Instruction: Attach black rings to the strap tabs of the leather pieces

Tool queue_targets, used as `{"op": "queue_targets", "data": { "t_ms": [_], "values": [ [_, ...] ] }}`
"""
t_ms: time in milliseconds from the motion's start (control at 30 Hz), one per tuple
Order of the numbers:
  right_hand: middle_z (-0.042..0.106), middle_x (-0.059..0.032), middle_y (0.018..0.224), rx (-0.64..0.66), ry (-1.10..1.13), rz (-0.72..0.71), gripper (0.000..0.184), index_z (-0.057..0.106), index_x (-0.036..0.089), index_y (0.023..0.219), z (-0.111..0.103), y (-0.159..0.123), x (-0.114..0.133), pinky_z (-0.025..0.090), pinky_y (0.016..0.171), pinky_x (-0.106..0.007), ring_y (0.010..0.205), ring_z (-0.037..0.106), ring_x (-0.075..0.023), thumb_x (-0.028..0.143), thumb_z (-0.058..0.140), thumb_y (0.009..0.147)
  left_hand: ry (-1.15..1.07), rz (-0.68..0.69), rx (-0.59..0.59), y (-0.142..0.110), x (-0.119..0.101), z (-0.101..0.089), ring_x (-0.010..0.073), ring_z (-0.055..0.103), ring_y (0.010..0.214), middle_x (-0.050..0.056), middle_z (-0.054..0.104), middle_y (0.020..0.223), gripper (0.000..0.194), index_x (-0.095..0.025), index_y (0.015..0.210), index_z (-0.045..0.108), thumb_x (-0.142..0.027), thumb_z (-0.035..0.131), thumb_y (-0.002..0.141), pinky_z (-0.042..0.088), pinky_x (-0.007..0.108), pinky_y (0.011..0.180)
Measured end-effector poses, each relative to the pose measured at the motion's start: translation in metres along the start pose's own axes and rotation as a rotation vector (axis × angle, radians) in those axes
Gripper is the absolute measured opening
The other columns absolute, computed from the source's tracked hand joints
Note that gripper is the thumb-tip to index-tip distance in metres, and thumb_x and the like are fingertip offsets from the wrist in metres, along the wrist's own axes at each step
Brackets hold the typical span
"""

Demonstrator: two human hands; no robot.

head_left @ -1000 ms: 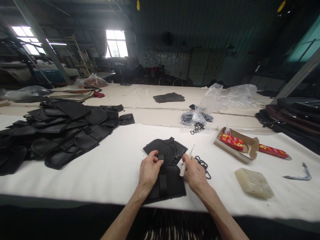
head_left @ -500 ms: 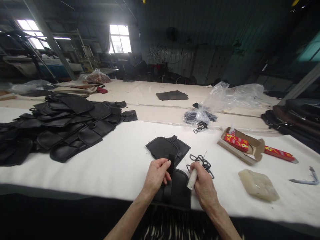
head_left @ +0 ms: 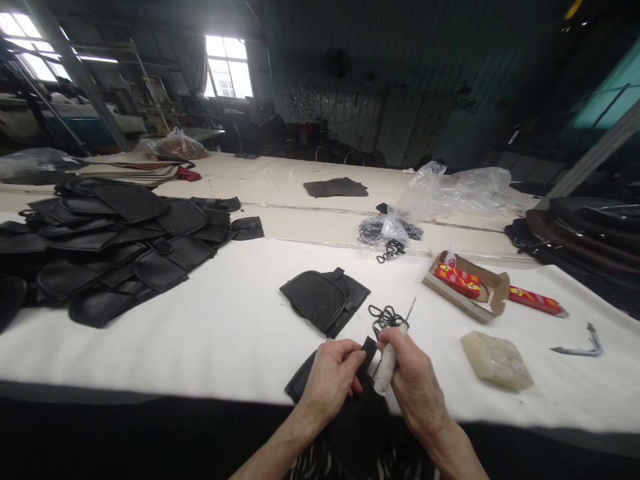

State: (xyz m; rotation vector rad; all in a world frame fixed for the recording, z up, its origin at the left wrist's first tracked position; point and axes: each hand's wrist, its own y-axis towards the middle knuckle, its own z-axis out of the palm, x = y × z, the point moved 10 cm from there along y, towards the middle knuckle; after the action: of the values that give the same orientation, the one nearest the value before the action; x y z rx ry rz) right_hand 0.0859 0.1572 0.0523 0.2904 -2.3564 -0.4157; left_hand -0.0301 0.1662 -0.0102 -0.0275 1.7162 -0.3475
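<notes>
Between finger and thumb, my left hand (head_left: 333, 377) pinches a black strap (head_left: 369, 352) that belongs to a black leather piece (head_left: 363, 417) at the table's front edge. My right hand (head_left: 415, 380) is wrapped round the pale handle of an awl (head_left: 389, 363), whose thin metal tip points up and away. Its fingertips are close to the strap's end; whether they touch it I cannot tell. Just beyond the hands lie several black loop rings (head_left: 385, 320) in a loose heap. Another black leather piece (head_left: 320, 297) rests flat farther back.
At the left is a large pile of black leather pieces (head_left: 125, 247). To the right stand an open cardboard box (head_left: 453, 300) with a red packet, a yellowish translucent block (head_left: 495, 360) and thread snips (head_left: 583, 350). A plastic bag of rings (head_left: 387, 230) lies farther back.
The leather piece has been drawn toward me and turned, its strap now leaning right. Both hands have come lower and closer together. The view has shifted slightly right.
</notes>
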Motion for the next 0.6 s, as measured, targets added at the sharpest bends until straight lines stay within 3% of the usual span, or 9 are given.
{"op": "queue_targets", "data": {
  "t_ms": [267,600],
  "values": [
    [0.055,-0.0066,0.076,0.101,-0.339,-0.381,0.025,0.057,0.017,0.084,0.008,-0.006,0.036,0.035,0.059,-0.026,0.068,0.050,-0.0193,0.003,0.037,0.081,-0.006,0.051,-0.001,-0.002,-0.001,0.000,0.0123,0.050,0.041,-0.003,0.048,0.044,0.024,-0.016,0.065,0.060,-0.030,0.046,0.079,0.036,0.021,0.042],
    [0.051,-0.0045,0.069,0.116,-0.505,-0.505,0.020,0.057,0.017,0.080,0.012,-0.005,0.047,0.028,0.061,-0.029,0.065,0.044,-0.0196,0.007,0.041,0.085,0.023,0.111,-0.006,-0.007,-0.008,0.000,0.0135,0.052,0.045,-0.003,0.049,0.049,0.023,-0.018,0.069,0.060,-0.029,0.045,0.082,0.037,0.022,0.046]
  ]
}}
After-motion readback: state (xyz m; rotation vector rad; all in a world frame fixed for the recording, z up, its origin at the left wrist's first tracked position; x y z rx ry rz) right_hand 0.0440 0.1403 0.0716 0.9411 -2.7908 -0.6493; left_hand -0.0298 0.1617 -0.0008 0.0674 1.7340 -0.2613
